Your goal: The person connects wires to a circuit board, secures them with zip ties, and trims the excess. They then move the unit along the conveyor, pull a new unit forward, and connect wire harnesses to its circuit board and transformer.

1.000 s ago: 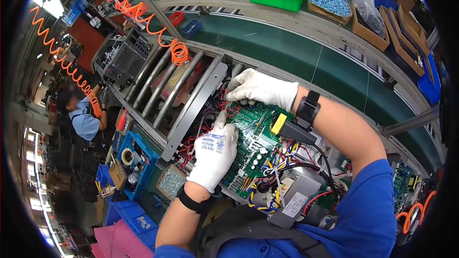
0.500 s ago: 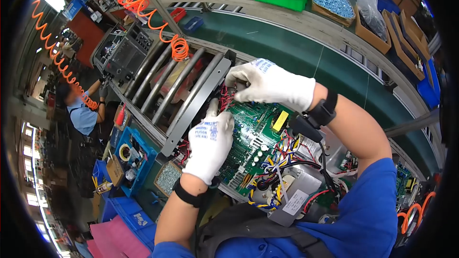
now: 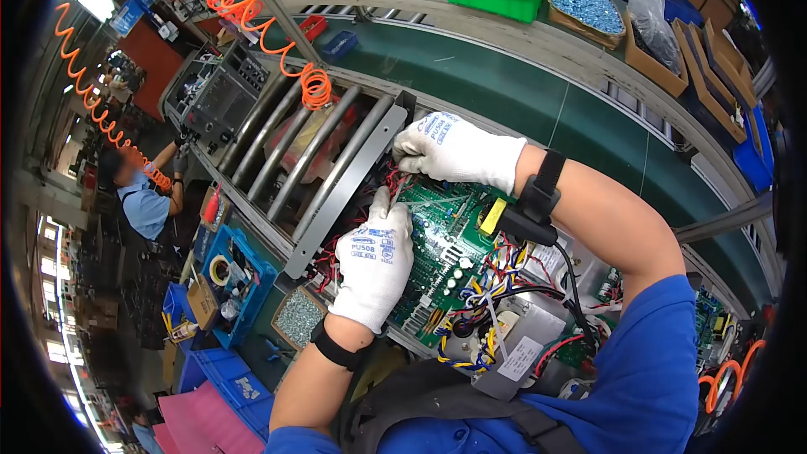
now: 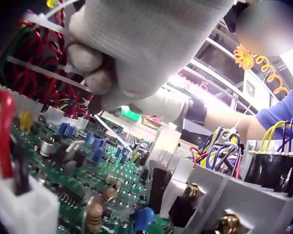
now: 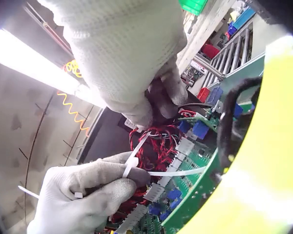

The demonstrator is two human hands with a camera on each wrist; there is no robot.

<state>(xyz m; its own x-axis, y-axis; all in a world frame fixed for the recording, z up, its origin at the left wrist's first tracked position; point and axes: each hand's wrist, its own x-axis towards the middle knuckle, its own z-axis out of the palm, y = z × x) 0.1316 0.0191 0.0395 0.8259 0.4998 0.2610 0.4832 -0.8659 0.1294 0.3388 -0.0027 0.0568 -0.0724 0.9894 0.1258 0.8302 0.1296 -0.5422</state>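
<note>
Gloved in white, my left hand [image 3: 376, 265] pinches a white cable tie [image 5: 132, 165] between thumb and finger, beside a tangle of red wires [image 5: 158, 146]. One strap of the tie stretches over the green circuit board [image 3: 433, 244]. Across the bundle, my right hand [image 3: 458, 149], also gloved, has its fingers curled and grips the red wires near the board's far corner. Its fingertips [image 5: 141, 119] are right at the top of the bundle in the right wrist view. White connectors [image 5: 178, 156] line the board's edge beside the wires.
A grey metal bar [image 3: 346, 193] and steel rollers [image 3: 307, 151] lie left of the board. Yellow and blue wiring and a metal box [image 3: 521, 349] sit at its near side. A blue tool tray [image 3: 235, 282] stands left; an orange coiled hose [image 3: 315, 88] hangs above.
The right hand has turned and drawn its fingers in closer at the red wires. My left hand has shifted slightly, and the tie's strap now shows across the board.
</note>
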